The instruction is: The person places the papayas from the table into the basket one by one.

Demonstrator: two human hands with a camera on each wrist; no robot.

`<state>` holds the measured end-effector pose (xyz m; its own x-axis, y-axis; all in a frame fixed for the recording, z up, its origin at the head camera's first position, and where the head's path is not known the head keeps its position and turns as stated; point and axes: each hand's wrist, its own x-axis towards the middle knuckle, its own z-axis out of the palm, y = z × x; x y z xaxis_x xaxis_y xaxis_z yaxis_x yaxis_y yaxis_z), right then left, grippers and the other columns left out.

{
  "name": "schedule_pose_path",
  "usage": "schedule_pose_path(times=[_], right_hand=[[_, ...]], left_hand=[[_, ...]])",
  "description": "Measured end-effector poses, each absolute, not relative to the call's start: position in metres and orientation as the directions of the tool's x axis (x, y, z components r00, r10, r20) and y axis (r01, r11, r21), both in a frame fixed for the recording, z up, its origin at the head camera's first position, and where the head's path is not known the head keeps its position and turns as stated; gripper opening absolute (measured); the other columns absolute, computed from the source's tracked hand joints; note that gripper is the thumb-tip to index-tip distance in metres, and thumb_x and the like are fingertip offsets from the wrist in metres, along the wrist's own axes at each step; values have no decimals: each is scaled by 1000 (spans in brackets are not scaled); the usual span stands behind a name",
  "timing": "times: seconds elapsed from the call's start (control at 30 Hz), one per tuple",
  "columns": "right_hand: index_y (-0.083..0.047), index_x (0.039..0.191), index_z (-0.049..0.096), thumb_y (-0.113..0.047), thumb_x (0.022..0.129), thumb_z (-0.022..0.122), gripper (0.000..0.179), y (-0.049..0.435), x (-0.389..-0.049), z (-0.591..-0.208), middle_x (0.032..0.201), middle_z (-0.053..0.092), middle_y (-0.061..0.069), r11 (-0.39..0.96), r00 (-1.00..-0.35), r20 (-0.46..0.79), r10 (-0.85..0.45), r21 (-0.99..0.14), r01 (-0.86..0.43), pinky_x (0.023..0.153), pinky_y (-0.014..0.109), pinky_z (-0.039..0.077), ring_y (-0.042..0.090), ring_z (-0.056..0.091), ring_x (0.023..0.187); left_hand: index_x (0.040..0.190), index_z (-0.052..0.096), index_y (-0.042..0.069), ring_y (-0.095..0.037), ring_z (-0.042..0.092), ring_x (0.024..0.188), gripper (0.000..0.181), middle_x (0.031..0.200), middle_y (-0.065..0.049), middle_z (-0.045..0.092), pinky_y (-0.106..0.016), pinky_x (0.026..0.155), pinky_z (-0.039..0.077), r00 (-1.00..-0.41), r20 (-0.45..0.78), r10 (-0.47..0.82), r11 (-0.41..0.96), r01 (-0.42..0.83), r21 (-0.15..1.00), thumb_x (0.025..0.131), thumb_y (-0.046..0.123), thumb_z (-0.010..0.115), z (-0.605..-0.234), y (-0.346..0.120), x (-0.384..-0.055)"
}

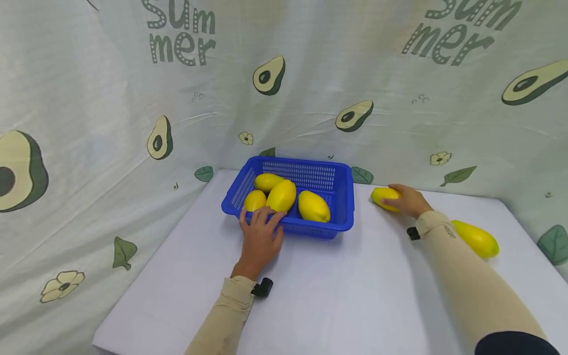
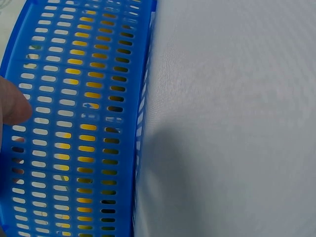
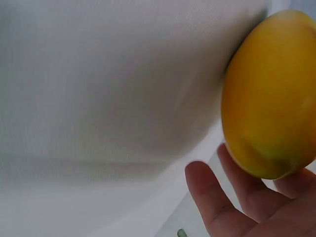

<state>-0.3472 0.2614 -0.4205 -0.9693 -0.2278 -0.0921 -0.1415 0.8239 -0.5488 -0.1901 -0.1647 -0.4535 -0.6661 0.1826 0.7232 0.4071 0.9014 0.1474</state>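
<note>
Several yellow mangoes (image 1: 282, 195) lie in a blue plastic basket (image 1: 343, 209) with slotted walls. My left hand (image 1: 261, 241) grips the basket's near rim, its fingers over the edge by the leftmost mangoes. In the left wrist view a fingertip (image 2: 14, 103) shows against the slotted wall (image 2: 79, 148). Right of the basket, my right hand (image 1: 410, 200) holds a yellow mango (image 1: 382, 197) with a greenish end, thumb on the near side. The right wrist view shows this mango (image 3: 271, 94) with fingers (image 3: 205, 185) around its end; whether it touches the table is unclear.
Another yellow-green mango (image 1: 477, 240) lies on the white table (image 1: 337, 296), partly behind the right forearm. A cloth (image 1: 310, 88) printed with avocados hangs behind and to the sides of the table. The basket stands near the back edge.
</note>
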Motion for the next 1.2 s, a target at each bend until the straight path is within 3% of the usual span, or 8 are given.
schedule_pose_path(times=[0.57,0.83,1.2], right_hand=[[1,151,29,-42,95,64,80,257,-336,-429,147,34,36,787,-986,-90,-139,-614,-55,107,65,30,48,40,122],[4,152,25,-35,96,64,79,250,-332,-432,144,36,37,778,-988,-55,-144,-624,-79,107,63,31,48,41,120],[4,154,21,-39,96,64,84,252,-330,-430,145,34,37,787,-990,-73,-123,-615,-53,107,64,31,48,40,120]], left_hand=[[120,71,19,-29,51,119,32,113,-5,60,-71,110,11,-657,732,181,893,422,158,88,16,68,-452,-164,-189],[120,70,19,-29,50,122,32,115,-6,60,-68,112,7,-660,732,171,893,418,168,89,16,68,-455,-166,-189],[122,70,20,-28,50,123,32,116,-6,60,-70,110,11,-670,720,183,894,418,161,90,16,67,-454,-166,-188]])
